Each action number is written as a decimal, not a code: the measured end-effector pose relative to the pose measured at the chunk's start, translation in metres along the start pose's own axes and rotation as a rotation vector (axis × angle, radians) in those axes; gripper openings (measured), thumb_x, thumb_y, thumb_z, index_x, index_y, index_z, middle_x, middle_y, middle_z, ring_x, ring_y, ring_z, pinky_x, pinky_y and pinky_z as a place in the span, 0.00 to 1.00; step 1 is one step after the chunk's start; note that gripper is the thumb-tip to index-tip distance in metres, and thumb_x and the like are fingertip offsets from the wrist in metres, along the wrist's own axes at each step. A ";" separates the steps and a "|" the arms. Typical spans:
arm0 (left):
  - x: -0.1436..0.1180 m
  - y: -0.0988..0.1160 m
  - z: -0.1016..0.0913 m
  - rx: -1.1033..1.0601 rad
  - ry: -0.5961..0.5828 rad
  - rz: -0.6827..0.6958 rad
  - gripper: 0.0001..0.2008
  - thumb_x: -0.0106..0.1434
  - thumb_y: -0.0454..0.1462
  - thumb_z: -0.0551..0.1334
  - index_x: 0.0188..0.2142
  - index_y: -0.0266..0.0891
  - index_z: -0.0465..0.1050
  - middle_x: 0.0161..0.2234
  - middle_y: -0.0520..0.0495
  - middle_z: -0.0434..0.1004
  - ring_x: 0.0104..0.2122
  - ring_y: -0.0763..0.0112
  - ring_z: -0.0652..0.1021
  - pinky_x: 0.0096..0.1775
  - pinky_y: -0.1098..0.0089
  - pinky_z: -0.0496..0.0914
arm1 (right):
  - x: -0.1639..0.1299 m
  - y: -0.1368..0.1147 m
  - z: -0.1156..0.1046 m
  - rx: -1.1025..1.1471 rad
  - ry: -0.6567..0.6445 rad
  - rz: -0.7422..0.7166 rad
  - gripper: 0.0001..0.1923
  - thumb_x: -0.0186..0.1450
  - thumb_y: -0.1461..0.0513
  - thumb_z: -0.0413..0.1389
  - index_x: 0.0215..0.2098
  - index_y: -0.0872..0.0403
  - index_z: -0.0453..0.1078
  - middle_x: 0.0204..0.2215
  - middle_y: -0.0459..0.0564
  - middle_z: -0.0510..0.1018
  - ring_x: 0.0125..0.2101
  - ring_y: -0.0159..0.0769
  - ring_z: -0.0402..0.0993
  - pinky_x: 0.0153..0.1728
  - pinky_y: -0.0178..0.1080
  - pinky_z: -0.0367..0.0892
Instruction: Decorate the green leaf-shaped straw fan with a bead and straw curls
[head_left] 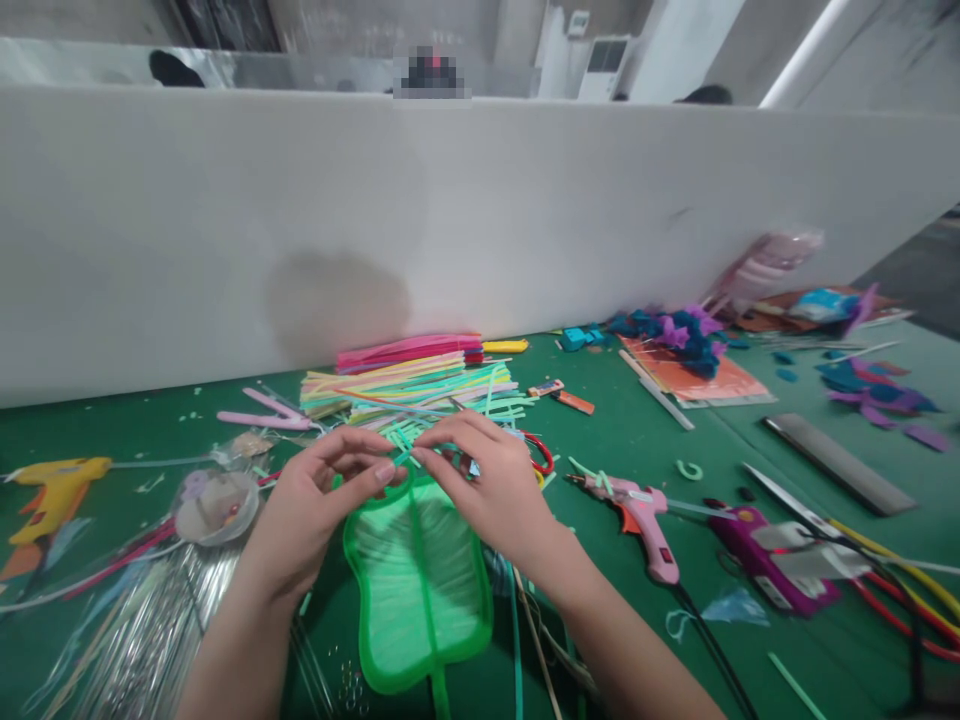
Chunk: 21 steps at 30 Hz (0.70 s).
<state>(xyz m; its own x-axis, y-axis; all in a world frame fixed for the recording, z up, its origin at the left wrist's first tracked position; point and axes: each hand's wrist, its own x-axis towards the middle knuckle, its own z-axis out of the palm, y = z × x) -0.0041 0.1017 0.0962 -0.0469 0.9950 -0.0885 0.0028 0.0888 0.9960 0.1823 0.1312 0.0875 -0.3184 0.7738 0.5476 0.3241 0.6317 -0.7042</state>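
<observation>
Your left hand [315, 515] pinches the top rim of the green leaf [416, 590] between thumb and forefinger; your right hand [495, 490] pinches a thin green strip [403, 455] at the same spot, fingertips nearly touching the left's. The leaf lies flat on the tabletop [637, 430], close to you at 6 o'clock, stem end toward you.

Risks, as judged:
- The join sits at the very rim. If either pinch slips, the strip could spring free and the leaf's edge may buckle.
- The strip pile [420, 385] at 12 o'clock lies just beyond your fingers; loose ends could snag in the join.
- The pink glue gun [645, 515] at 3 o'clock rests with its nozzle pointing toward your right wrist. If hot, a sideways move may burn you or smear glue.
- The yellow glue gun [52, 495] at 9 o'clock lies well apart; low concern.
- Your right forearm crosses cords near the tabletop's edge; a drag could pull a tool.
</observation>
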 end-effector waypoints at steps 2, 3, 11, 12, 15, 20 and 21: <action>0.000 0.000 0.000 -0.081 -0.007 -0.032 0.15 0.52 0.41 0.73 0.37 0.40 0.76 0.29 0.53 0.78 0.33 0.73 0.79 0.39 0.74 0.72 | 0.001 0.000 0.000 0.010 0.009 0.006 0.03 0.67 0.65 0.57 0.38 0.53 0.74 0.35 0.45 0.77 0.37 0.31 0.73 0.39 0.34 0.68; 0.000 -0.001 0.001 -0.110 -0.012 -0.044 0.15 0.51 0.41 0.73 0.37 0.40 0.76 0.29 0.53 0.78 0.33 0.74 0.79 0.39 0.74 0.72 | 0.001 -0.001 -0.001 0.013 0.015 0.006 0.03 0.67 0.65 0.58 0.37 0.53 0.74 0.35 0.45 0.77 0.37 0.31 0.73 0.39 0.34 0.68; 0.002 -0.004 0.009 -0.128 0.084 0.026 0.14 0.49 0.39 0.75 0.33 0.40 0.75 0.28 0.55 0.76 0.32 0.77 0.77 0.38 0.79 0.71 | 0.003 -0.002 -0.001 -0.002 0.027 -0.006 0.03 0.67 0.66 0.57 0.37 0.54 0.74 0.35 0.47 0.78 0.38 0.32 0.74 0.41 0.36 0.68; 0.001 -0.004 0.009 -0.115 0.102 0.046 0.14 0.50 0.39 0.75 0.33 0.40 0.75 0.28 0.55 0.76 0.32 0.78 0.76 0.38 0.80 0.71 | 0.003 -0.002 -0.001 -0.003 0.031 0.001 0.03 0.67 0.66 0.57 0.37 0.54 0.74 0.35 0.47 0.78 0.38 0.32 0.74 0.41 0.36 0.68; 0.000 -0.004 0.009 -0.085 0.091 0.061 0.14 0.51 0.39 0.74 0.34 0.40 0.75 0.28 0.55 0.76 0.32 0.79 0.76 0.37 0.80 0.71 | 0.003 -0.003 0.000 -0.010 0.041 0.028 0.03 0.66 0.65 0.58 0.38 0.53 0.74 0.35 0.47 0.79 0.37 0.33 0.75 0.41 0.36 0.68; -0.002 -0.001 0.006 -0.085 -0.062 -0.047 0.18 0.52 0.40 0.73 0.41 0.43 0.74 0.28 0.54 0.79 0.32 0.77 0.78 0.35 0.79 0.70 | 0.000 -0.005 0.001 -0.011 0.015 0.013 0.04 0.67 0.65 0.57 0.38 0.52 0.74 0.36 0.47 0.79 0.38 0.33 0.75 0.41 0.36 0.68; -0.002 0.000 0.006 -0.083 -0.071 -0.062 0.18 0.52 0.40 0.73 0.42 0.43 0.74 0.28 0.54 0.80 0.31 0.77 0.78 0.35 0.79 0.70 | 0.000 -0.005 0.001 -0.009 0.014 0.004 0.04 0.67 0.65 0.57 0.38 0.53 0.73 0.36 0.47 0.79 0.38 0.33 0.75 0.41 0.36 0.68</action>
<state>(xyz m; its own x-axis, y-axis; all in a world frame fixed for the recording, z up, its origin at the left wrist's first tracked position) 0.0018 0.0997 0.0960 0.0262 0.9887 -0.1473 -0.0805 0.1490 0.9856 0.1798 0.1279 0.0903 -0.3048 0.7770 0.5508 0.3336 0.6288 -0.7023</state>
